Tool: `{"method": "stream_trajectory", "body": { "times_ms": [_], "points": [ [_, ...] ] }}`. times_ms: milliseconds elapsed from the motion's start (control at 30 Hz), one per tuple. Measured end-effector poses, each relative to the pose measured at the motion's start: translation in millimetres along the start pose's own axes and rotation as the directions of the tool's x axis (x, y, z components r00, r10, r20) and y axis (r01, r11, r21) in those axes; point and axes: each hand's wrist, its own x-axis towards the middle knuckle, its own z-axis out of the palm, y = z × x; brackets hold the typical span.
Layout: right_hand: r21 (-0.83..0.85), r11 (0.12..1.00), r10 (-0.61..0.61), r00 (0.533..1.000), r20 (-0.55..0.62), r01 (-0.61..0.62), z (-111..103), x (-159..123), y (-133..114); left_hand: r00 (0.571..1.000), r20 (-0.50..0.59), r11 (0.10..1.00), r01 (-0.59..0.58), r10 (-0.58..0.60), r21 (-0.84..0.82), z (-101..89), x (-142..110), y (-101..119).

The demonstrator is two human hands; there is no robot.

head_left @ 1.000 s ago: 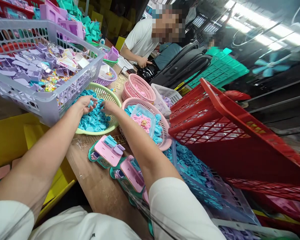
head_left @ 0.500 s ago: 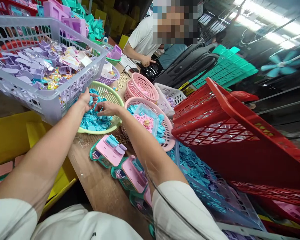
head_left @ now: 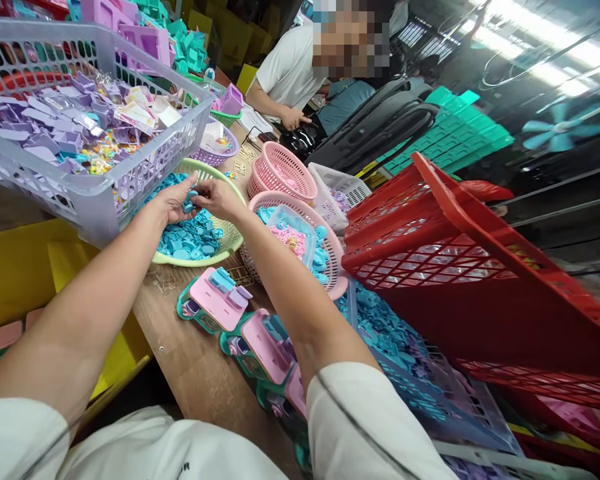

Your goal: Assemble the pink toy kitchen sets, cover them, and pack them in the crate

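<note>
My left hand point(head_left: 174, 200) is closed on a small blue plastic piece point(head_left: 190, 201), held above a pale green basket point(head_left: 234, 241). Right beside it, the fingers of my right hand point(head_left: 217, 199) pinch at the same piece from the other side. Many loose blue plastic parts point(head_left: 193, 237), some of them round, fill the basket beneath both hands. Nearer to me on the wooden table stand several toy vehicles, the first a pink-topped one with a teal base point(head_left: 220, 298) and small blue and purple parts on top. My right forearm partly covers the others.
A large translucent crate point(head_left: 93, 200) of purple parts stands at the left. Beyond my right arm are a pink basket point(head_left: 337, 267) holding a clear tub, a tilted red crate point(head_left: 460, 300) and a bin of blue parts point(head_left: 390, 327). Another person point(head_left: 290, 73) sits across the table.
My hands have come together over the green basket. The right fingers, apart from the left hand before, now meet at the blue piece, which is raised slightly.
</note>
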Motion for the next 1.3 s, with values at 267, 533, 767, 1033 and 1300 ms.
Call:
{"method": "stream_trajectory", "body": {
  "times_ms": [267,533,767,1033,1300],
  "points": [
    [-0.346,0.909,0.264,0.963,0.048,-0.232,11.5,-2.0,13.6,0.988,-0.14,0.991,-0.044,0.062,0.128,0.2,-1.6,1.0],
    [-0.574,0.808,0.291,0.938,0.19,-0.135,24.1,-5.1,18.4,0.965,-0.229,0.97,-0.077,0.131,0.232,1.0,-1.0,-0.6],
    [-0.539,0.832,0.274,0.942,0.195,-0.13,22.0,-4.6,20.5,0.961,-0.244,0.966,-0.067,0.13,0.251,3.6,-6.0,1.7],
    [-0.438,0.899,0.124,0.964,0.233,-0.01,33.1,-5.2,35.6,0.962,-0.238,0.961,-0.066,0.132,0.267,3.1,-5.0,0.2],
    [-0.422,0.901,0.006,0.969,0.248,0.103,36.0,-1.1,42.7,0.964,-0.237,0.962,-0.054,0.12,0.269,3.3,-5.1,0.6]
  ]
}}
